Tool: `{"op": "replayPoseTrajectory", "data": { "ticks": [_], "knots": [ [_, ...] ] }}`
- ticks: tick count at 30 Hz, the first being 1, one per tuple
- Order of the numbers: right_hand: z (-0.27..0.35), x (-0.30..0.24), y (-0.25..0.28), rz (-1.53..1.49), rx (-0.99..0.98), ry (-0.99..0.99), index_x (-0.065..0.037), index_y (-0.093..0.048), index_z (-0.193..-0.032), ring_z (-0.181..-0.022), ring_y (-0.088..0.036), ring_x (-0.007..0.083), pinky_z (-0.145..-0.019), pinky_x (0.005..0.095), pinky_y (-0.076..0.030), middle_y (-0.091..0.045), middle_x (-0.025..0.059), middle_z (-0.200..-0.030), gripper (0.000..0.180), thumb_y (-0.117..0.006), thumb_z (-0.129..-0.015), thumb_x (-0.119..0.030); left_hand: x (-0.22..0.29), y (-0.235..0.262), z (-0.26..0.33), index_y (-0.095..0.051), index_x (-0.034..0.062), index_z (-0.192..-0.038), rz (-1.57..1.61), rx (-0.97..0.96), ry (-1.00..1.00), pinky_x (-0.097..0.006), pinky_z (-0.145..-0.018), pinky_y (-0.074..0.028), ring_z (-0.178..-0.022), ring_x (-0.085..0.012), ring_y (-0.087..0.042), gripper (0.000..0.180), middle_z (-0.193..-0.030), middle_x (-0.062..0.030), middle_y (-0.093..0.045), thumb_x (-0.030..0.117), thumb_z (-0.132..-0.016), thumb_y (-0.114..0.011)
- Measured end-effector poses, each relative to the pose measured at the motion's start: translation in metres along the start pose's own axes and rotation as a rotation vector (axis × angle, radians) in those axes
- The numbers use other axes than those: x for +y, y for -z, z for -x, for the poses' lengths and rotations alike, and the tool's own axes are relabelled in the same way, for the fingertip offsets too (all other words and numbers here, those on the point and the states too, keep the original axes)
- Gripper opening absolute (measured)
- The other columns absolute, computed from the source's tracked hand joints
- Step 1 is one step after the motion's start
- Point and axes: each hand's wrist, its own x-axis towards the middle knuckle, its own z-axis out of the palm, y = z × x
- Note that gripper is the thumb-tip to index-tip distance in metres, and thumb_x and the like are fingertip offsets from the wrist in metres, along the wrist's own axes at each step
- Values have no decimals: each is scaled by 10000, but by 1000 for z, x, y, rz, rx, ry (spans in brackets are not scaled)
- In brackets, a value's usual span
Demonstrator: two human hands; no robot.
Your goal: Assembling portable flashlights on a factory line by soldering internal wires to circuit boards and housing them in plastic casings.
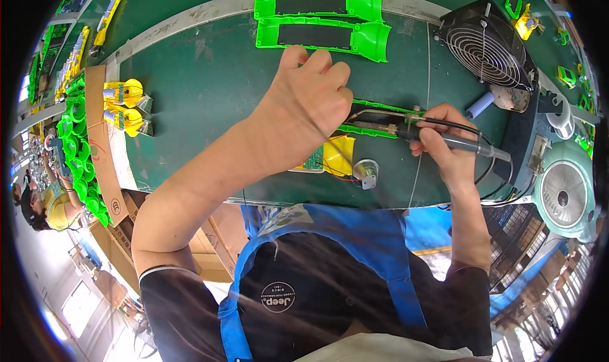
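While the person leans over a green worktable (209, 57), seen from the head camera, both hands meet around one narrow green shell (365, 131) lying on the tabletop near its front edge. Left hand (315, 95): back turned up, fingers curled in, set over the shell's left end; fingertips hidden, so cannot tell whether anything is gripped. Right hand (445, 145): closed around the dark handle of a soldering iron (460, 142), which points left along the shell, toward the left hand. Thin bent metal tube (384, 112) runs beside the iron, above the shell.

Just below the shell, a yellow casing (339, 155) with a circuit board (313, 159) at its left and a small motor (366, 172) at its right. Far side of the table: two green housings (320, 19) with black panels, side by side. To the right, a black fan (485, 51), a purple cylinder (480, 105) near it, and a pale green fan (563, 194) lower down. To the left, two yellow pieces (127, 111) beside a cardboard box (104, 140) of green parts (77, 156).
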Motion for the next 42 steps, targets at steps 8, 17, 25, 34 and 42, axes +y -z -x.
{"op": "replayPoseTrajectory", "data": {
  "ticks": [8,17,25,34,42],
  "knots": [
    [11,12,16,-107,88,124,28,-511,-980,-630,-578,158,-619,274,-476,-598,103,-742,330,-634,-862,-254,1,4,-1,-649,74,-724,-11,-20,7,-417,-925,-346,-952,-193,-514,23,-890,-19,-538,95,-734,-650],
    [5,-2,-1,-53,-27,-2,20,-578,-948,-685,-641,107,-603,232,-547,-646,64,-802,144,-660,-860,-59,2,4,-1,-648,82,-726,-57,-40,12,-427,-947,-334,-962,-190,-512,30,-909,-12,-548,106,-744,-652],
    [2,-2,-5,23,-41,-7,20,-567,-941,-641,-632,102,-564,219,-542,-631,75,-763,138,-635,-856,-66,-1,3,-3,-649,80,-726,-50,-31,-21,-399,-911,-349,-947,-191,-512,34,-881,-22,-537,111,-728,-664],
    [4,-1,-1,9,-23,-31,23,-580,-942,-684,-651,122,-591,245,-539,-650,77,-807,160,-673,-848,-68,-2,3,-3,-646,69,-730,-50,-41,-31,-403,-897,-354,-929,-200,-510,34,-866,-34,-531,100,-723,-657],
    [22,20,22,-171,143,229,40,-523,-1019,-705,-627,177,-698,305,-518,-641,134,-811,292,-651,-882,-185,-1,4,-3,-640,95,-715,-68,-41,-33,-406,-931,-343,-955,-192,-505,23,-886,-17,-529,104,-733,-652]
  ]
}}
